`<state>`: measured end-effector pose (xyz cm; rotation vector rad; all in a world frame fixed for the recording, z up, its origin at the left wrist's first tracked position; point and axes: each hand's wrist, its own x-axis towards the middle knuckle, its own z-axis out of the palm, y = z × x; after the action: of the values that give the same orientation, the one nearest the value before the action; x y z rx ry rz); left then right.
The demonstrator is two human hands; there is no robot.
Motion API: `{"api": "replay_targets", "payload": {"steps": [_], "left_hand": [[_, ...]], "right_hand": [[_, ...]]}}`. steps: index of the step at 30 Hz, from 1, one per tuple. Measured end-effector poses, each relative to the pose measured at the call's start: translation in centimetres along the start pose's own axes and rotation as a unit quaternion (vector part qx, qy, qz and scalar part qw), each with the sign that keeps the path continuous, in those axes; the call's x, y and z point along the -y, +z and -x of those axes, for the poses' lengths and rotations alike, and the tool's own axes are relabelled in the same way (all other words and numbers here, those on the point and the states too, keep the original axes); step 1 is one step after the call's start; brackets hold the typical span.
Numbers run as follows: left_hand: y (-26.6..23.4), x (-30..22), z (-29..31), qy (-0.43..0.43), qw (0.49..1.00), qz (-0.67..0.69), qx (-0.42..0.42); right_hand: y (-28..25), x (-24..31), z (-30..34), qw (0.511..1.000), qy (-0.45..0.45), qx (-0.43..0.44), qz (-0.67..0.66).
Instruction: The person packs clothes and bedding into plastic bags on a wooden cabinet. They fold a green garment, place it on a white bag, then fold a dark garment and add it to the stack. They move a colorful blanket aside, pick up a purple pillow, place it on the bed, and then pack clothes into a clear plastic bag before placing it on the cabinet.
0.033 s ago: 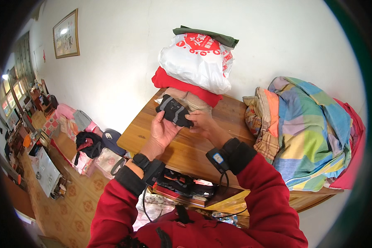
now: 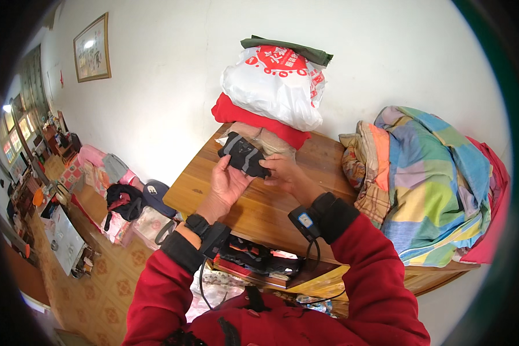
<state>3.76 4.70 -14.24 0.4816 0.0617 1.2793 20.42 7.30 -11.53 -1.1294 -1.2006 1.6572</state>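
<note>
A small folded bundle of black cloth with grey stripes (image 2: 243,154), which looks like a pair of socks, is held up over the wooden cabinet top. My left hand (image 2: 228,183) supports it from below and from the left, thumb against its lower edge. At its right end, my right hand (image 2: 282,172) pinches it between thumb and fingers. Below the top's front edge, an open drawer (image 2: 291,282) holds dark folded cloth items (image 2: 254,258). Both wrists carry black straps with small devices, and cables run from them.
Behind my hands, a white plastic bag (image 2: 271,92) rests on red folded cloth (image 2: 242,112) and a clear-wrapped beige bundle (image 2: 271,140). Checked bedding (image 2: 432,190) is heaped at the right of the wooden top (image 2: 199,187). A dark cap (image 2: 157,196) and clothes lie at left.
</note>
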Motion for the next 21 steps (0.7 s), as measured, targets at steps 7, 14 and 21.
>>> {"api": "replay_targets", "payload": {"steps": [7, 14, 21], "left_hand": [[0.4, -0.2, -1.6, -0.005, 1.000, 0.024, 0.011], [2.2, -2.5, -4.5, 0.100, 0.938, -0.281, -0.175], [1.0, -3.5, -7.1, 0.195, 0.672, -0.714, 0.030]], "right_hand": [[-1.8, 1.8, 0.0, 0.999, -0.036, 0.013, -0.017], [-4.0, 4.7, -3.9, 0.952, -0.221, -0.173, 0.125], [-2.6, 3.4, -7.5, 0.939, -0.258, -0.198, 0.110]]}}
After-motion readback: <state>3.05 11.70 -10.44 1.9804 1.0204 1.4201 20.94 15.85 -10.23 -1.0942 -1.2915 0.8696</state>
